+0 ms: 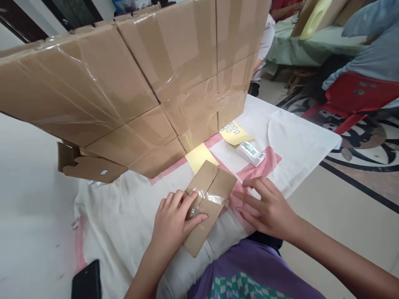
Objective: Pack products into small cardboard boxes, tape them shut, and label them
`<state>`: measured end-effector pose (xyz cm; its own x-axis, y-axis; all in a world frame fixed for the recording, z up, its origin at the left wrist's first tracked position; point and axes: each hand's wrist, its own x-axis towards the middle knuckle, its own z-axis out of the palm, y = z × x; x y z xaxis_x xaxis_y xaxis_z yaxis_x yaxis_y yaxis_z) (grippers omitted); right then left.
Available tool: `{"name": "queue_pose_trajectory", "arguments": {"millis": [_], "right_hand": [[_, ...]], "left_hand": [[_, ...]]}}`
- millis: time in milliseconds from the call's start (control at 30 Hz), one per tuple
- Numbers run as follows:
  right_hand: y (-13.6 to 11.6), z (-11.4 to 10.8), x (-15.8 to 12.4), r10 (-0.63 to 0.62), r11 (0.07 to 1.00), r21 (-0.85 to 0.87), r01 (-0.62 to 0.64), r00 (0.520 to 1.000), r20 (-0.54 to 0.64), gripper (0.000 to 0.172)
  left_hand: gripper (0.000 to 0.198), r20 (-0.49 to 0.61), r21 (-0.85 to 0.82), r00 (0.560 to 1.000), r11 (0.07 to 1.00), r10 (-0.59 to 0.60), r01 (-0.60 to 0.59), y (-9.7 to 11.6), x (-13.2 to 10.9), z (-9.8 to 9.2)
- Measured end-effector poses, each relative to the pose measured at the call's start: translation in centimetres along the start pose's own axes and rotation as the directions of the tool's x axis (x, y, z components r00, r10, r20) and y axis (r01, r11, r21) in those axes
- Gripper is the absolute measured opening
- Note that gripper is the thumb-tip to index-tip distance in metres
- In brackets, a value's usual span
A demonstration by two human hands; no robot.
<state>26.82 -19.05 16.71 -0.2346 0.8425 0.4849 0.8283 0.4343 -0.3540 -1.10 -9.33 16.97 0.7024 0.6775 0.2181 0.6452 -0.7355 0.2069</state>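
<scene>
A small brown cardboard box (215, 189) lies on the white cloth-covered table (299, 137), with clear tape across its flaps. My left hand (174, 218) presses flat on the box's near left part, fingers over the tape. My right hand (268, 205) rests beside the box on the cloth, fingers spread, holding nothing. A white tape dispenser (250, 153) sits just beyond the box. A yellow sheet with small stickers (234, 133) lies behind the dispenser, and another yellow sheet (199, 158) shows past the box.
A tall wall of taped cardboard (131, 83) stands across the back of the table. A loose cardboard piece (90, 168) lies at left. A black phone (87, 282) rests at the near left. A red chair (355, 97) and a patterned rug stand to the right.
</scene>
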Motion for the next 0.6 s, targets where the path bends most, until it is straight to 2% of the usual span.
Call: {"name": "queue_pose_trajectory", "arguments": {"millis": [67,133,167,233,300,333,367,433,500,600], "right_hand": [[1.9,0.8,0.4,0.041,0.992,0.121,-0.043,0.999,0.020,0.066],[4.5,2.6,1.1,0.058,0.920,0.380,-0.100,0.991,0.120,0.091],[5.9,3.9,1.6,0.047,0.836,0.531,-0.138,0.982,0.182,0.101],[8.2,6.6,2.3,-0.015,0.598,0.771,-0.217,0.960,0.281,0.116],[9.5,8.8,2.9,-0.079,0.422,0.860,-0.288,0.933,0.351,0.128],[9.8,9.5,3.1,-0.103,0.393,0.866,-0.310,0.921,0.377,0.132],[9.8,9.8,3.1,-0.117,0.399,0.860,-0.318,0.912,0.392,0.135],[9.4,9.1,2.5,-0.116,0.474,0.831,-0.292,0.915,0.387,0.138],[8.8,7.0,0.7,-0.077,0.557,0.794,-0.245,0.936,0.343,0.141],[7.9,2.8,-4.7,0.093,0.645,0.723,-0.248,0.964,0.248,0.136]], "left_hand": [[0.052,0.033,0.012,0.999,0.999,0.034,-0.034,-0.1,0.1,-0.1],[0.047,0.089,0.010,0.991,0.995,0.100,-0.101,-0.2,0.4,-0.4],[0.045,0.119,0.003,0.983,0.990,0.137,-0.139,-0.3,0.5,-0.6],[0.044,0.179,-0.002,0.963,0.979,0.200,-0.202,-0.3,1.0,-1.0],[0.046,0.232,0.024,0.948,0.973,0.218,-0.229,-0.1,1.4,-1.5],[0.046,0.254,0.043,0.943,0.971,0.216,-0.234,0.3,1.6,-1.8],[0.046,0.272,0.057,0.938,0.969,0.216,-0.240,0.8,1.8,-2.0],[0.046,0.297,0.052,0.924,0.962,0.242,-0.268,2.0,2.1,-2.5],[0.051,0.303,0.003,0.904,0.949,0.301,-0.316,3.3,2.2,-2.7],[0.049,0.233,-0.126,0.901,0.930,0.366,-0.346,3.7,1.7,-1.9]]}}
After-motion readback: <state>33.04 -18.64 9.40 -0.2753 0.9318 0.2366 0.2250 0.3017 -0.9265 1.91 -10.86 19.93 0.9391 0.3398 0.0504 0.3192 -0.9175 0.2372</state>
